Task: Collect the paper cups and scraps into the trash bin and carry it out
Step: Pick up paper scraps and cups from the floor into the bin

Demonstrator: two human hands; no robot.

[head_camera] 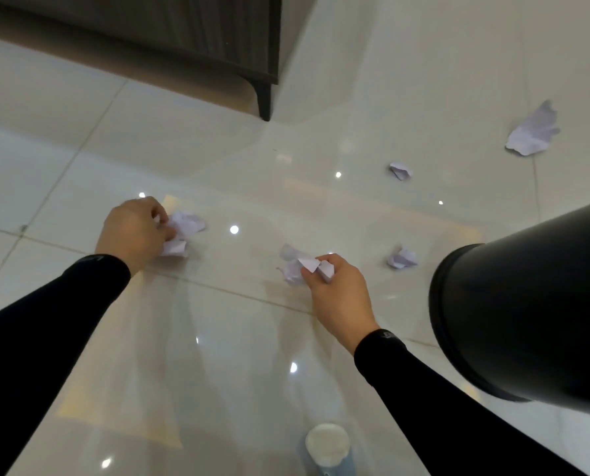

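My left hand [134, 231] grips a crumpled white paper scrap [187, 225] low over the glossy tiled floor at the left. My right hand [338, 290] pinches another crumpled scrap [295, 264] near the middle. A black trash bin [527, 304] stands at the right, seen from its side; its opening is out of view. Three more scraps lie on the floor: a small scrap [402, 258] just left of the bin, a small far scrap [400, 171] beyond it, and a large scrap [534, 130] at the far right. A paper cup [327, 446] sits at the bottom edge.
A dark cabinet [190, 32] on short legs runs along the top left, its corner leg [264, 99] reaching the floor. White wall rises at the top right. Shiny pale tiles [218, 338] with ceiling-light reflections spread between my arms.
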